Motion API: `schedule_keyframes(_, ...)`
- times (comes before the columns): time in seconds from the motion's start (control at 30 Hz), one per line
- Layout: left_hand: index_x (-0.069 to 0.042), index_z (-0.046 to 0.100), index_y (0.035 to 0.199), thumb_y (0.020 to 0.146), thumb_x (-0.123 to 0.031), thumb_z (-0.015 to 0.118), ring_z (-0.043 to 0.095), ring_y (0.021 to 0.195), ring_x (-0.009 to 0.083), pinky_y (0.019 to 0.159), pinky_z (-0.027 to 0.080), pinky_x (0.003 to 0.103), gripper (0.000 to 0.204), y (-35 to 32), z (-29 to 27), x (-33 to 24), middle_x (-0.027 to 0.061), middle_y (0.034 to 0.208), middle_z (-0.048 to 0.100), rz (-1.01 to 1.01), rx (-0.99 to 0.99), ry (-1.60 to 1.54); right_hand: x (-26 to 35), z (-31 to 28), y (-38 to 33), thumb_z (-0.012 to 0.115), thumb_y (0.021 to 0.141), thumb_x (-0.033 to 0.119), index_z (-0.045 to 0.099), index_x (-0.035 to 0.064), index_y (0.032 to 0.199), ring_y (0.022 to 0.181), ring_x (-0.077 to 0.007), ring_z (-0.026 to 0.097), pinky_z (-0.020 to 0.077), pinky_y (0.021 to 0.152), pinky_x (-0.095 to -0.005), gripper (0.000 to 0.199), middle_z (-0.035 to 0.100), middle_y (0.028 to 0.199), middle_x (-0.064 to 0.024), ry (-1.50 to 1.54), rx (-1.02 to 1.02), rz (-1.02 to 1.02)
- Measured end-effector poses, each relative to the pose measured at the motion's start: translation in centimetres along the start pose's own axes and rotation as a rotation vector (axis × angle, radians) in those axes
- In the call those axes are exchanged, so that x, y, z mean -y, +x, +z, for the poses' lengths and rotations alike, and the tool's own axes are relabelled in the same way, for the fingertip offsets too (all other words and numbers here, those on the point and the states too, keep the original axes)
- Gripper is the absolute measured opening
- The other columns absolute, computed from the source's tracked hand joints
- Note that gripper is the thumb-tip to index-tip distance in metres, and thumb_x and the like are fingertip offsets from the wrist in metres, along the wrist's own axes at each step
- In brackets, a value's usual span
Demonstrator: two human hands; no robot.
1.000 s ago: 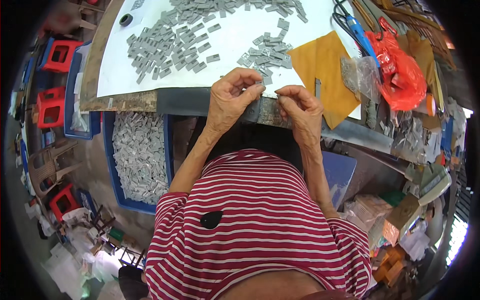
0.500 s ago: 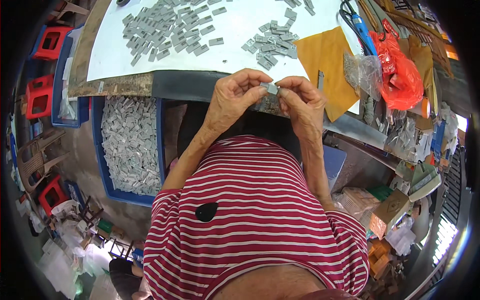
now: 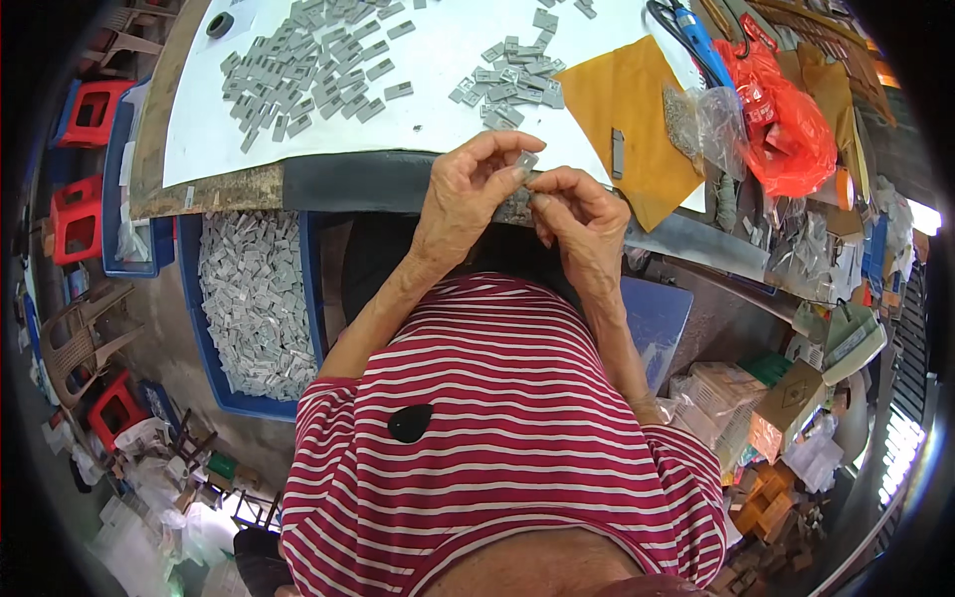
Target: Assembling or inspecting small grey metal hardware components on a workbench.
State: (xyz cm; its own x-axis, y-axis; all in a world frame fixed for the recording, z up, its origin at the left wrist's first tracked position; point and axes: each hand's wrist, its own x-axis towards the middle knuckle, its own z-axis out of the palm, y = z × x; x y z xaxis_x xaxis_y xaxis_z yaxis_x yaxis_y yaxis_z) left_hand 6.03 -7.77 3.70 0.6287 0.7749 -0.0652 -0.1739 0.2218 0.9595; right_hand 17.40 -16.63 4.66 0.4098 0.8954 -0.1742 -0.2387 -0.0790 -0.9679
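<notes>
Over the table's front edge, my left hand (image 3: 466, 187) pinches a small grey rectangular piece (image 3: 527, 160) between thumb and fingers, its end tilted up. Close on its right, my right hand (image 3: 589, 221) is closed, thumb and curled fingers together just below the piece. Whatever those fingers hold, if anything, is hidden. Beyond my hands, a smaller heap of similar grey pieces (image 3: 509, 82) lies on white paper (image 3: 448, 40). A larger spread of grey pieces (image 3: 318, 70) covers the paper to the left.
A blue bin (image 3: 227, 402) full of small grey pieces stands below the table at left. On the right lie a brown sheet (image 3: 647, 99) with one dark grey strip (image 3: 618, 154), a blue-handled tool (image 3: 696, 38) and a red plastic bag (image 3: 786, 119). Red stools (image 3: 80, 214) stand far left.
The grey piece, earlier between both hands, is now in my left fingers and tilted upward. My right hand has come off it and dropped slightly. The whole view has shifted a little.
</notes>
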Motion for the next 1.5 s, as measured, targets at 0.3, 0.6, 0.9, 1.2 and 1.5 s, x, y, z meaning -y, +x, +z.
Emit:
schedule_keyframes(0.3,0.0,0.059,0.105,0.083,-0.004,0.052,0.05,0.071,0.0048,0.066,0.042,0.017,0.024,-1.2,-0.9,-0.1,0.0,0.084,0.057,-0.194,0.123,0.024,-0.7,-0.9,0.2,0.058,0.078,-0.001,0.062,-0.0026,0.087,0.051,-0.0046,0.048,0.0363,0.046,-0.0162,0.01,0.054,0.061,-0.0009,0.074,-0.018,0.038)
schedule_keyframes(0.6,0.002,0.061,0.091,0.08,-0.002,0.052,0.049,0.056,0.0044,0.05,0.039,0.018,0.014,-1.9,-0.9,-0.2,0.0003,0.063,0.055,-0.041,-0.006,0.342,-1.4,-0.9,0.2,0.059,0.077,0.001,0.063,-0.0008,0.087,0.052,-0.0036,0.05,0.0391,0.047,-0.0158,0.011,0.055,0.061,0.0007,-0.081,0.017,0.092)
schedule_keyframes(0.9,0.002,0.061,0.089,0.081,-0.004,0.051,0.049,0.053,0.0052,0.046,0.039,0.02,0.014,-2.1,-0.8,-0.1,0.0014,0.06,0.054,0.009,-0.021,0.392,-1.1,-1.0,0.2,0.061,0.076,0.001,0.058,0.0,0.087,0.051,-0.004,0.051,0.0396,0.043,-0.0159,0.012,0.056,0.066,0.0001,-0.157,0.084,0.108)
schedule_keyframes(1.2,0.002,0.06,0.087,0.08,-0.003,0.051,0.05,0.054,0.0055,0.049,0.041,0.019,0.012,-2.4,-0.6,-0.4,0.0014,0.063,0.055,-0.013,0.031,0.298,-1.0,-1.2,-0.3,0.062,0.076,0.002,0.057,0.0001,0.086,0.051,-0.0045,0.05,0.0388,0.043,-0.0158,0.011,0.056,0.065,-0.0001,-0.129,0.097,0.146)
schedule_keyframes(1.5,0.001,0.06,0.092,0.083,-0.002,0.053,0.05,0.058,0.0035,0.052,0.042,0.016,0.012,-2.4,-1.0,0.0,-0.0003,0.067,0.056,-0.043,0.065,0.223,-1.4,-0.3,-0.7,0.059,0.077,0.002,0.057,-0.001,0.085,0.05,-0.0052,0.049,0.0387,0.044,-0.0176,0.009,0.055,0.064,-0.0008,-0.092,0.046,0.112)
